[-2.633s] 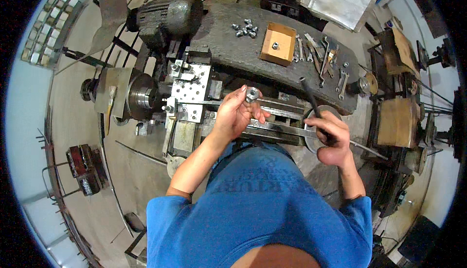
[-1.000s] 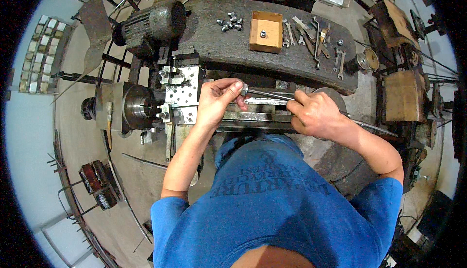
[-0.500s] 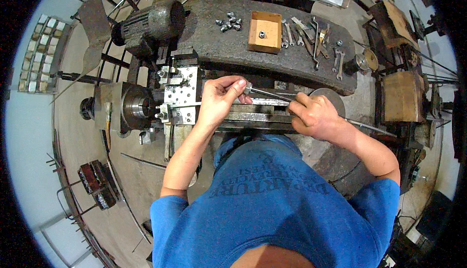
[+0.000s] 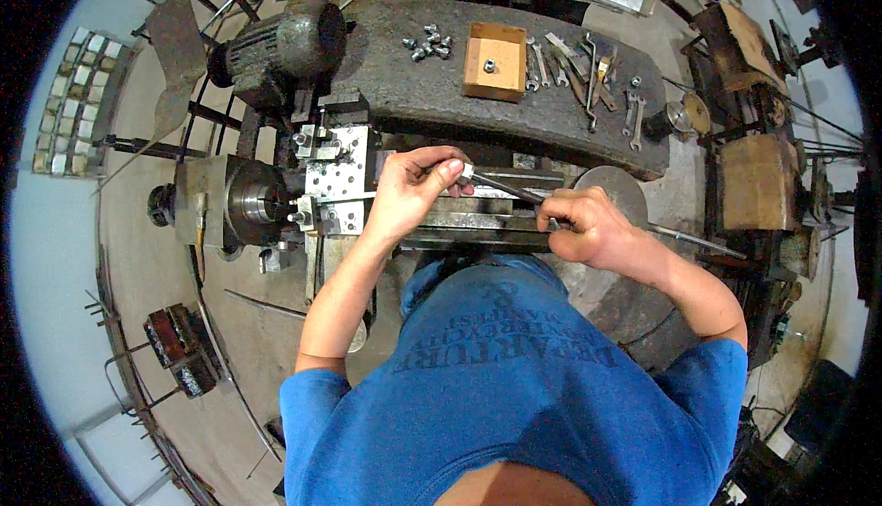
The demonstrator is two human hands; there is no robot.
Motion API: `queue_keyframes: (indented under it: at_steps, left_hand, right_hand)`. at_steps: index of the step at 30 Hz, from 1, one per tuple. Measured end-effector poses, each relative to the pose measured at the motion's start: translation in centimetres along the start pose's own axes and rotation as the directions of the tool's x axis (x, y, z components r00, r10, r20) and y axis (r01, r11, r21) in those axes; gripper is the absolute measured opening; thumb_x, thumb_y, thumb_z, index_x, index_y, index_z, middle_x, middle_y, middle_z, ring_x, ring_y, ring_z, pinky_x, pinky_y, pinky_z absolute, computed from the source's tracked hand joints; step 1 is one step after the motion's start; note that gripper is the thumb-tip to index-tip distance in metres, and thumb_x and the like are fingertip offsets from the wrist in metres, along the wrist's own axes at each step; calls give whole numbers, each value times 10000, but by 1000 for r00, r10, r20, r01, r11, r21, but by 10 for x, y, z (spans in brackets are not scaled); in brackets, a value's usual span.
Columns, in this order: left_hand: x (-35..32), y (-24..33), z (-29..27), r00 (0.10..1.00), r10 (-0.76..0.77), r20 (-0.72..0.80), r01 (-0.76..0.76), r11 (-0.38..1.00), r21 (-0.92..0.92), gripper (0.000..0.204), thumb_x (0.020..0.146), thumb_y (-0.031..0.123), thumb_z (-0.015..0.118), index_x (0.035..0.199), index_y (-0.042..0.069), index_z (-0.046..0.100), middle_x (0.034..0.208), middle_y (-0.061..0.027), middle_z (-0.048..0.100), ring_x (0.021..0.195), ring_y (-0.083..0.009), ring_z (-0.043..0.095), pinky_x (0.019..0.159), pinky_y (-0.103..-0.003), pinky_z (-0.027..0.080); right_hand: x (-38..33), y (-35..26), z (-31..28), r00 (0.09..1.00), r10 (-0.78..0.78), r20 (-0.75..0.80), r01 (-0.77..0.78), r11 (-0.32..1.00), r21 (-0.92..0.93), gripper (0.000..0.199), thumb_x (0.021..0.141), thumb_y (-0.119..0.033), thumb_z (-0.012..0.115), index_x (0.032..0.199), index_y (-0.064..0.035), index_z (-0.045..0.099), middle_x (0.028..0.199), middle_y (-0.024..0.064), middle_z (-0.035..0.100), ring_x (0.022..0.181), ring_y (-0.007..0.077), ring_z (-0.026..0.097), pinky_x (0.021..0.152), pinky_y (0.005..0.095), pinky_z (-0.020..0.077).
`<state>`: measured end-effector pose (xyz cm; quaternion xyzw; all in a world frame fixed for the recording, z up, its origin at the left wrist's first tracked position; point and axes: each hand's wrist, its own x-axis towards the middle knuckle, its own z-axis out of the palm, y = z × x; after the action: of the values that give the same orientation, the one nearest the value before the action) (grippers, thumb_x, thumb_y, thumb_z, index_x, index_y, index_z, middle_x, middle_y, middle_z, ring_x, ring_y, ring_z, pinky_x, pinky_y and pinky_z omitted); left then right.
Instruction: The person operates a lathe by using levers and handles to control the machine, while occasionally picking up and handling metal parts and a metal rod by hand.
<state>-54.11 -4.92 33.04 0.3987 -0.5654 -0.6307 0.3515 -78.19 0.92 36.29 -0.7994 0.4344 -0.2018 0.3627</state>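
Observation:
Between the thumb and fingers of my left hand is a small shiny metal fitting. My right hand is closed around a thin dark metal rod, whose left end meets the fitting. Whether the rod sits inside the fitting or only touches it, I cannot tell. Both hands are above the bed of a lathe. Just left of my left hand stands a drilled steel plate with clamping bolts, and beyond it the round chuck.
Behind the lathe, a dark bench carries several small metal fittings, an open cardboard box with one fitting inside, and wrenches. An electric motor stands at the back left. A long rod juts out right of my right forearm.
My right hand has changed its grip on the rod, its fingers curled differently and its thumb side lower. The left hand still pinches the fitting. The whole view has shifted slightly.

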Motion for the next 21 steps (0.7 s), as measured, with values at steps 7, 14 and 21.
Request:
queue_keyframes:
  at_steps: [7, 14, 21]
  left_hand:
    - [5, 0, -7, 990, 32, -138, -43, 996, -81, 227, 840, 136, 551, 922, -72, 587, 744, -96, 612, 645, -141, 596, 570, -239, 462]
    - [6, 0, 5, 996, 81, -24, -82, 995, -63, 241, 838, 146, 548, 934, -72, 584, 804, -126, 622, 665, -164, 602, 581, -248, 467]
    - [8, -5, 7, 999, 32, -1, -32, 999, -44, 267, 832, 170, 560, 940, -74, 578, 824, -149, 628, 670, -185, 612, 566, -259, 467]
  right_hand:
    - [-7, -6, -13, 960, 228, 164, -272, 901, 339, 115, 616, -54, 512, 699, -3, 573, 583, 81, 528, 534, 112, 475, 493, 276, 374]
    - [-7, -12, -15, 959, 239, 152, -272, 928, 256, 133, 608, -71, 519, 709, -8, 579, 565, 92, 520, 517, 144, 491, 481, 294, 378]
    - [-11, -8, -8, 984, 165, 67, -174, 971, 166, 141, 593, -79, 530, 710, -11, 569, 586, 152, 530, 528, 277, 535, 496, 354, 401]
